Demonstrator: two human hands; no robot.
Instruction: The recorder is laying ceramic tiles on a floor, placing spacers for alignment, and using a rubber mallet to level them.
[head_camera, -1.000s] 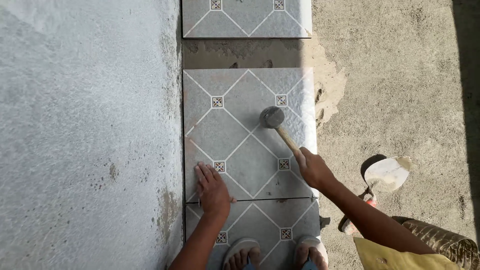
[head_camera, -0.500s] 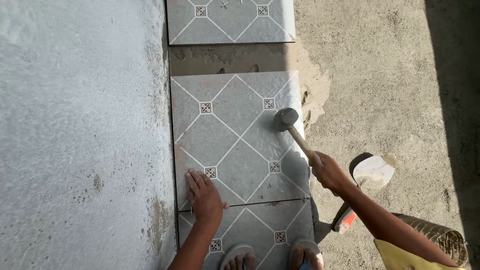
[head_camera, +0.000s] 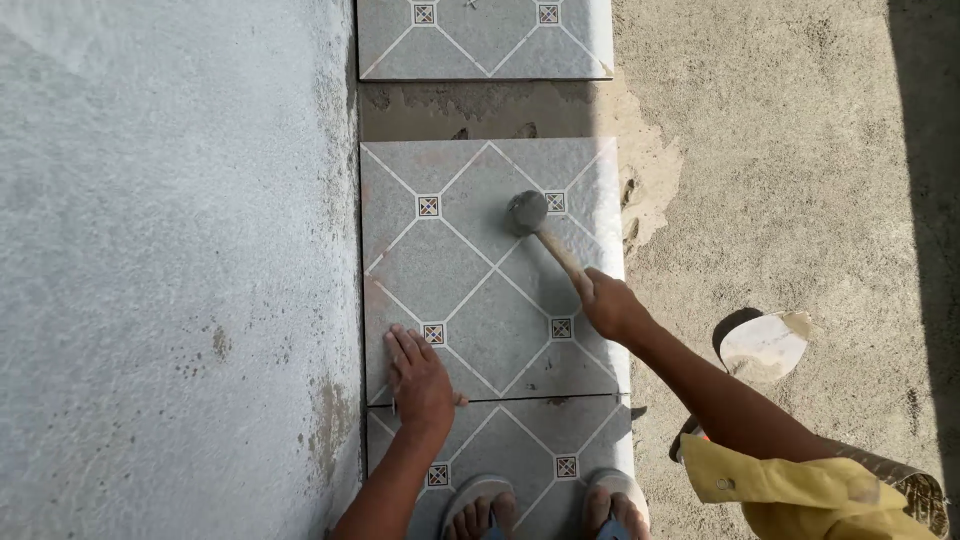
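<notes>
A patterned grey floor tile (head_camera: 490, 270) is shown bedded beside a rendered wall (head_camera: 170, 270), its near edge meeting an already laid tile (head_camera: 520, 450) on which sandalled feet (head_camera: 545, 505) are planted. The left hand (head_camera: 422, 380) is pressed flat and open on the tile's near left corner, nothing being gripped. The right hand (head_camera: 608, 305) is closed around the handle of a rubber mallet (head_camera: 527, 212), whose head is seen at the tile's upper right. Seating is judged well advanced; a mortar gap (head_camera: 480, 105) remains before a farther tile (head_camera: 485, 38). A trowel (head_camera: 765, 345) is left on the bare concrete ground (head_camera: 800, 150).
</notes>
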